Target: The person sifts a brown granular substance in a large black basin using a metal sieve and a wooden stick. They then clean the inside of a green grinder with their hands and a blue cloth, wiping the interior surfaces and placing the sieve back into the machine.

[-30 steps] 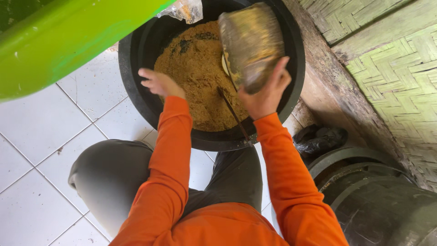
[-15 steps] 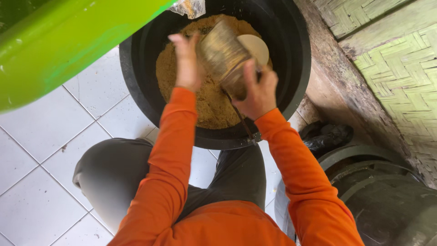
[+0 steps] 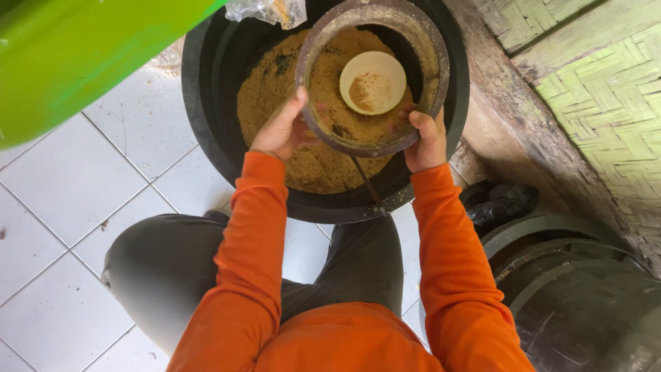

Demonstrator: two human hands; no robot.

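I hold a round sieve [image 3: 358, 146] with a worn metal-looking rim level above a big black tub [image 3: 206, 131]. My left hand [image 3: 282, 127] grips the sieve's near-left rim and my right hand [image 3: 428, 141] grips its near-right rim. The tub is filled with brown, crumbly meal [image 3: 265, 103]. Through the sieve's mesh a small white bowl [image 3: 372, 83] shows, with a little brown powder in it. A thin dark stick [image 3: 368, 187] leans against the tub's near wall, under the sieve.
A large green plastic object [image 3: 82, 55] fills the upper left. A clear plastic bag [image 3: 270, 10] lies at the tub's far rim. A black bag [image 3: 499, 203] and stacked dark round rings [image 3: 571, 289] sit on the right, beside a woven bamboo wall [image 3: 606, 89]. White floor tiles [image 3: 69, 207] lie on the left.
The sieve was tilted on its edge, held mainly by my right hand. My left hand came onto the rim, and the sieve now sits level over the tub in both hands.
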